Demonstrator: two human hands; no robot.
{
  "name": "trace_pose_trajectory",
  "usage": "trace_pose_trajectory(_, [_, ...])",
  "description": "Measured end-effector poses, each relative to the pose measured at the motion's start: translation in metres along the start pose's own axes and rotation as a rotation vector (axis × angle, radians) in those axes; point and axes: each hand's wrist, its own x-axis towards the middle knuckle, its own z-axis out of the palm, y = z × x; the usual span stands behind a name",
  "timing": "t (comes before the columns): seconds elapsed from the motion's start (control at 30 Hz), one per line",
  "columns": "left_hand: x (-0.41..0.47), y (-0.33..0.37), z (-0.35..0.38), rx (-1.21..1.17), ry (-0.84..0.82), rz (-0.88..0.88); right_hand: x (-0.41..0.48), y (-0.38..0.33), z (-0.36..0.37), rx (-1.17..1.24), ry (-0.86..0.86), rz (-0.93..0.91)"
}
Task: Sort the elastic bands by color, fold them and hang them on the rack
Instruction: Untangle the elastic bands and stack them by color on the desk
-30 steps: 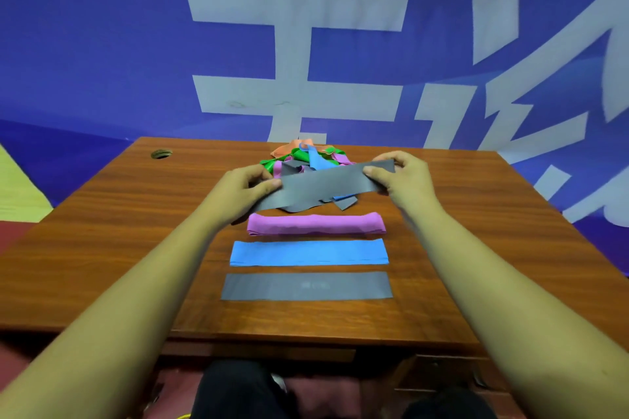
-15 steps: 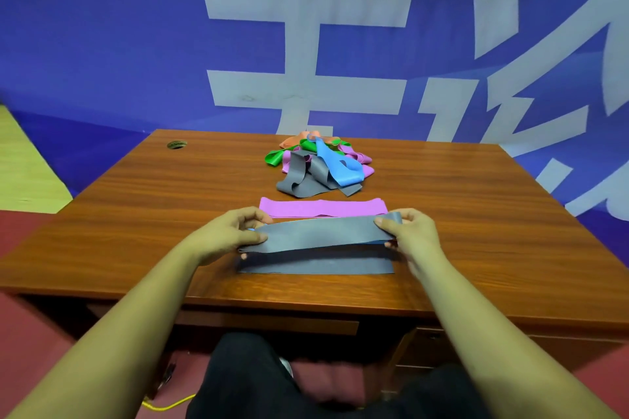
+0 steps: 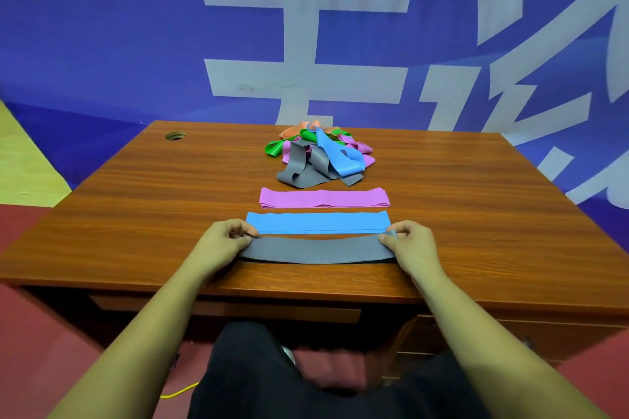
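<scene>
**Grey band at the front of the desk, one hand on each end**

So the backdrop is a big blue banner (image 3: 102, 27) with huge pale characters on it, and in front of that sits a reddish-brown wooden desk (image 3: 136, 214) with a round cable hole (image 3: 175, 135) near its far left corner. The floor around it looks red.

Both hands are on the grey band (image 3: 316, 250), which is stretched out flat-ish, left to right, close to the front edge of the desk. The left hand (image 3: 221, 243) pinches the left end between thumb and curled fingers, and the right hand (image 3: 410, 243) pinches the right end the same way. The band bows a bit along its far edge. There's a darker strip showing along its near edge, and honestly I can't tell if that's shadow or something lying under it.

Just behind it lies a blue band (image 3: 318, 223), flat and straight, parallel to the grey one. Behind that, a pink band (image 3: 323, 198) lies folded, also parallel, with a small gap between each.

Further back, in the middle of the desk, is the unsorted pile (image 3: 320, 155): grey, blue, pink, green and orange bands all tangled together, well apart from the hands.

Down below you can see dark trousers (image 3: 306, 384) and a bit of yellow cable (image 3: 180, 391) on the floor.
</scene>
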Motion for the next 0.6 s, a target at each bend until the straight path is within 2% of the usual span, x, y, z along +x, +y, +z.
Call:
trace_pose_trajectory(0.17, [-0.003,-0.001,0.006,0.236,0.165,0.106,0.002,0.004,0.002,-0.180,0.036,-0.075])
trace_pose_trajectory(0.37, [-0.004,-0.005,0.018,0.433,0.196,0.196,-0.008,0.017,0.011,-0.411,0.072,-0.202])
trace_pose_trajectory(0.5, [-0.010,-0.013,0.020,0.569,0.285,0.255,-0.011,0.023,0.010,-0.494,0.118,-0.286])
trace_pose_trajectory(0.6, [-0.006,-0.006,0.019,0.569,0.311,0.290,0.001,0.015,0.005,-0.472,0.101,-0.296])
